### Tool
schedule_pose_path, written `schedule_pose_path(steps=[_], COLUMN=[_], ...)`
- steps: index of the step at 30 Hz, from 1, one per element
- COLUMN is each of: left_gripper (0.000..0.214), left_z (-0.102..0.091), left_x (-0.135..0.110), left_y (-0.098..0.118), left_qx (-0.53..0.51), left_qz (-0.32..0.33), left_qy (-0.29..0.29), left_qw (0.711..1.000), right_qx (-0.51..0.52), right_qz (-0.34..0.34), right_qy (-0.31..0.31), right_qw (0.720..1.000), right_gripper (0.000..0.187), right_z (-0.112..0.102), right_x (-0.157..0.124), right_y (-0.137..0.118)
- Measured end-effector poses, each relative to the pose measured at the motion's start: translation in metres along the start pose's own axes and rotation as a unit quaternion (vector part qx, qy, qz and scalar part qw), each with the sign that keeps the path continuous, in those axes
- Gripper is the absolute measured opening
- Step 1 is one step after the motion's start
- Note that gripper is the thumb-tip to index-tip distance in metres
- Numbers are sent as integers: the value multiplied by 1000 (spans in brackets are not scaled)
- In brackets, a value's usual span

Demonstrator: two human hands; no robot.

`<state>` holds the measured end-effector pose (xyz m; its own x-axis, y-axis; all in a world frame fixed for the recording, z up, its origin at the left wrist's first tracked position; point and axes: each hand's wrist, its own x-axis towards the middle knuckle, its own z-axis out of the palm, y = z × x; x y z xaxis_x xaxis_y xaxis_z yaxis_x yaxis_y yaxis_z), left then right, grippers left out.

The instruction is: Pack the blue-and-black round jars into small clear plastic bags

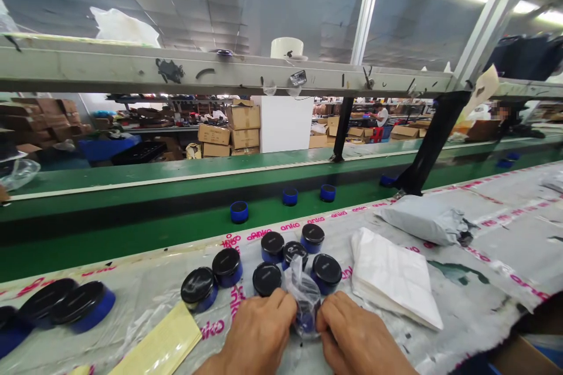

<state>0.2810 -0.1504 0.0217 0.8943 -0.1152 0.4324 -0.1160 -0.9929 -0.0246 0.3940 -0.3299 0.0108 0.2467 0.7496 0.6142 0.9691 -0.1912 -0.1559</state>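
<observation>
Your left hand and right hand close in on a clear plastic bag from either side, fingers curled and pressing its crinkled film. The bag sits right between your fingertips, its loose top sticking up just beyond them. Inside it, low down between your thumbs, lies a small blue jar, round and dark through the glossy wrap; you cannot see from here whether its lid is on.

Just past your fingers stands a cluster of lidded jars, short blue cylinders with flat, shiny black tops, some touching one another. The nearest one sits just beyond your left fingers, and another is just beyond your right fingers.

Beside your left wrist lies a yellow paper strip, flat and matte. To the outside of your right hand rests a stack of white sheets, soft-edged and slightly fanned, and farther out is a grey poly mailer, puffy and wrinkled. All of it lies on a plastic-covered table, its film creased and crossed by pink printed tape. Well beyond your fingertips runs a green conveyor belt carrying open blue cups.
</observation>
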Motion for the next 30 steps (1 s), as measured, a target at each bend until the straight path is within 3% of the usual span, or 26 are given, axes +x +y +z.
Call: schedule_pose_path(steps=[3,8,13,17,21,24,27,30], left_gripper=[31,36,36,31,26,25,26,61], left_z=[0,-14,-15,-23,-37,-41,-38,-28], left_x=[3,12,11,17,29,29,22,20], left_y=[8,18,20,18,14,14,16,18], left_qx=[27,-65,-187,-276,-315,-316,-263,-189], left_qz=[-15,-117,-144,-200,-261,-251,-195,-103], left_qy=[-30,-103,-57,-24,-31,-24,-1,0], left_qw=[999,986,970,940,912,915,945,977], right_qx=[-46,-52,-17,-48,-105,-128,-134,-110], right_qz=[-2,40,41,69,88,86,84,104], right_qy=[28,34,117,130,131,114,101,121], right_qw=[999,997,992,988,982,981,982,981], right_gripper=[23,15,16,16,15,17,24,27], right_z=[-2,7,9,-12,-32,-36,-34,-31], right_x=[-5,-19,-14,7,25,27,24,22], right_y=[0,3,-2,-5,1,2,-1,-3])
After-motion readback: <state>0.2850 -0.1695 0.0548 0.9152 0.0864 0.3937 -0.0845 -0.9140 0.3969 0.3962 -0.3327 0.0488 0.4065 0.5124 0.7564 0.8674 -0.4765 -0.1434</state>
